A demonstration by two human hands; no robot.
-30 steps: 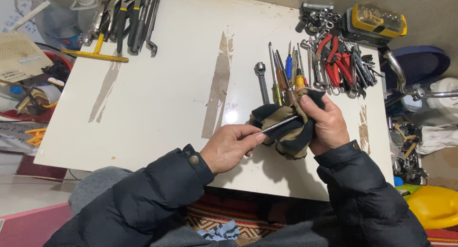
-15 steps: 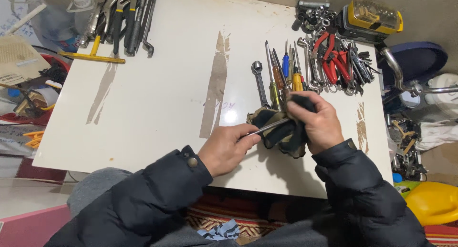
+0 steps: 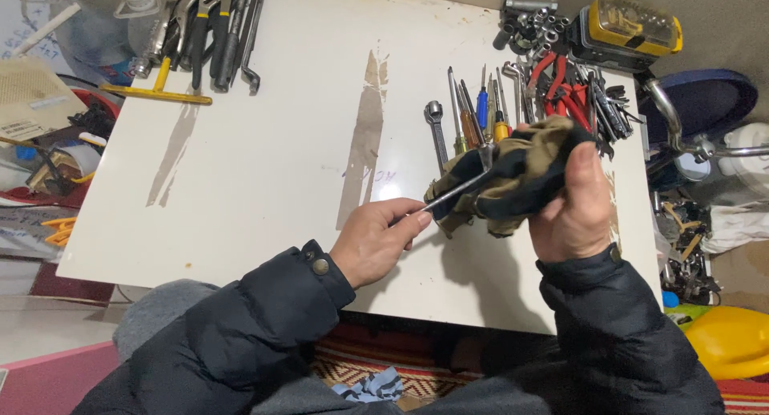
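Steel, thin and stiff: the slim metal tool (image 3: 456, 192) runs from your left hand (image 3: 376, 240), pinched at its near end, up into the olive-and-black cloth (image 3: 513, 179) bunched in your closed right hand (image 3: 573, 207). I judge it light but slick, so grip the handle end; the cloth is soft and will bunch. Just beyond your right hand lie screwdrivers (image 3: 481, 114) and red pliers (image 3: 561, 90). Left of your left hand the white tabletop (image 3: 264, 175) gives room; its near edge sits under your wrists.
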